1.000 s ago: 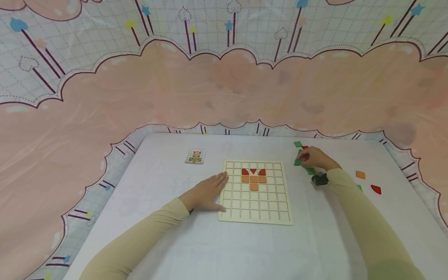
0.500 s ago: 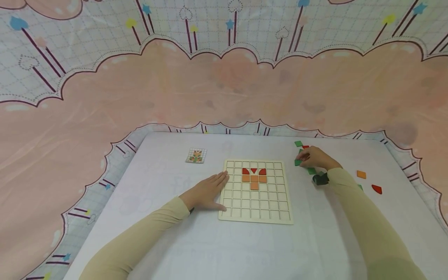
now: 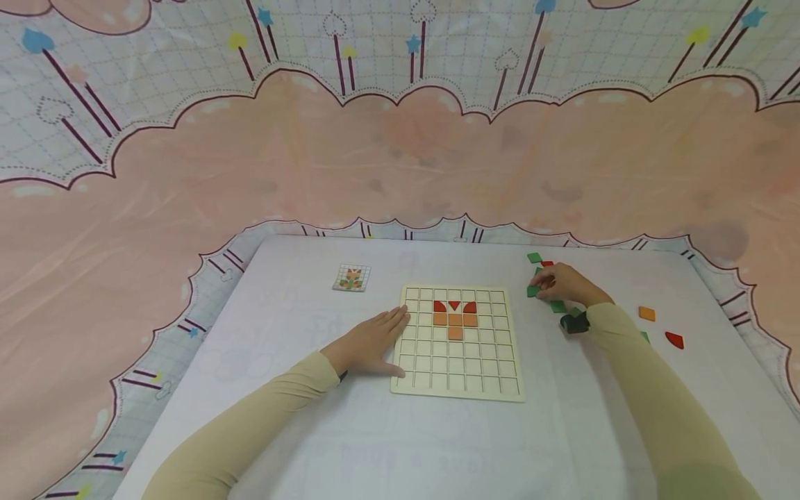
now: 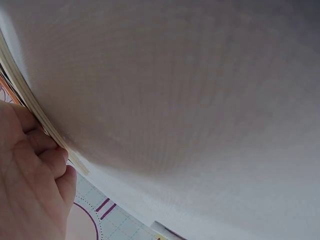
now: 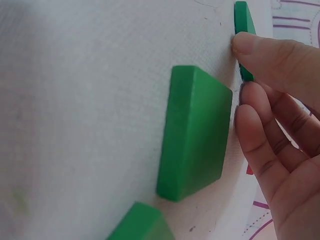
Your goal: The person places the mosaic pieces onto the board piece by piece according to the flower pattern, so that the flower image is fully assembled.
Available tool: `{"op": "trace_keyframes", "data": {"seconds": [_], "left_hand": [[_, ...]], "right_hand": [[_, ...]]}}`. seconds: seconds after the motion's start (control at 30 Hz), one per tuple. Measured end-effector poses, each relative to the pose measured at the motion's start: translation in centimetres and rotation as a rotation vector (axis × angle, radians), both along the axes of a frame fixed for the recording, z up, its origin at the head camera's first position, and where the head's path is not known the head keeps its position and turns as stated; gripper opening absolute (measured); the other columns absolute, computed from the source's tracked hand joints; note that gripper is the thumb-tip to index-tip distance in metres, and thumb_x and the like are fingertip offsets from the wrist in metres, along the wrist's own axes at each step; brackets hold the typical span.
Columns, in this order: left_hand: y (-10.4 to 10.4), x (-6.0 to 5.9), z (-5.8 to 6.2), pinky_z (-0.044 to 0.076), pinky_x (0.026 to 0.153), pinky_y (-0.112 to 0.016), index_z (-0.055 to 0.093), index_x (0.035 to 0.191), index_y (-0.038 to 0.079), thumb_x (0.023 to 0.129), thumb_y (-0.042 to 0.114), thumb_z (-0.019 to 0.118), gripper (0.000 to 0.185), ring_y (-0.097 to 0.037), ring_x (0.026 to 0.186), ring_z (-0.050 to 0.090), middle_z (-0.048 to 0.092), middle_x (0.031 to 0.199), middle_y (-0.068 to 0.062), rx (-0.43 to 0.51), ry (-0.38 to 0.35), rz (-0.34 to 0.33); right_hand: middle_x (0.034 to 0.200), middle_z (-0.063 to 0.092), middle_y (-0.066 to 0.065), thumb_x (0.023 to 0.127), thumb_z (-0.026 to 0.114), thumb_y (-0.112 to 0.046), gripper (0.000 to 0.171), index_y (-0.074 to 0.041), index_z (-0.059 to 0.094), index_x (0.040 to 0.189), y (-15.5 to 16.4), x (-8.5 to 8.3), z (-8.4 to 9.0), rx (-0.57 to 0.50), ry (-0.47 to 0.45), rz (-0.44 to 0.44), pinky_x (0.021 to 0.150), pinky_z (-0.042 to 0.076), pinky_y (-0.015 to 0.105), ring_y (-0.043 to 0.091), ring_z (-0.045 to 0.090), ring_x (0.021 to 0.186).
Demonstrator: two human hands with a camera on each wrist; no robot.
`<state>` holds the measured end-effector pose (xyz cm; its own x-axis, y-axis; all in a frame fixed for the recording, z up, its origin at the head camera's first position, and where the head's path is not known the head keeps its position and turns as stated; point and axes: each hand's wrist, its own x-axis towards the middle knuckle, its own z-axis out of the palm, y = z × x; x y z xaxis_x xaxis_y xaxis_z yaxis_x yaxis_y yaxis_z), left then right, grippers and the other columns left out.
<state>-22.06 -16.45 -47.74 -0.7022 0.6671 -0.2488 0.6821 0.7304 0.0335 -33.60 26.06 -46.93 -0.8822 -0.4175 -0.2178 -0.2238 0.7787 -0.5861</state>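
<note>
A wooden grid board (image 3: 481, 371) lies in the middle of the table. It holds red and orange tiles (image 3: 454, 314) in its upper rows. My left hand (image 3: 371, 340) lies flat on the table, its fingers (image 4: 35, 165) against the board's left edge (image 4: 30, 100). My right hand (image 3: 564, 283) hovers low over loose green tiles to the right of the board. Its loosely curled fingers (image 5: 260, 145) touch the edge of a flat green square tile (image 5: 195, 130). The thumb (image 5: 270, 50) lies by a second green tile (image 5: 242, 17). Neither tile is lifted.
A small pattern card (image 3: 351, 278) lies left of the board's far corner. More loose tiles lie on the right: green (image 3: 534, 257), orange (image 3: 646, 313) and red (image 3: 673, 339). A third green tile (image 5: 140, 225) is close by. A patterned cloth hangs behind the table.
</note>
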Motion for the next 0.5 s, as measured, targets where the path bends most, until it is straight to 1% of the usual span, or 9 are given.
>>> {"op": "trace_keyframes", "data": {"seconds": [0.27,0.5], "left_hand": [[0.07,0.05,0.0,0.018,0.12,-0.037,0.012,0.15,0.001,0.08,0.073,0.048,0.108,-0.026,0.147,0.01,0.007,0.159,-0.015,-0.005,0.007,-0.002],[0.09,-0.02,-0.04,0.018,0.12,-0.036,0.012,0.15,0.001,0.08,0.074,0.048,0.108,-0.025,0.147,0.01,0.006,0.159,-0.015,-0.011,0.007,-0.002]], "right_hand": [[0.083,0.065,0.007,0.081,0.068,-0.003,0.019,0.002,0.069,0.099,0.03,0.07,-0.06,-0.006,0.023,0.011,0.069,0.047,0.025,0.015,0.055,0.077],[0.086,0.066,0.008,0.081,0.068,-0.003,0.02,0.002,0.069,0.1,0.11,0.08,-0.07,-0.019,0.015,0.014,0.068,0.048,0.024,0.015,0.056,0.078]]}}
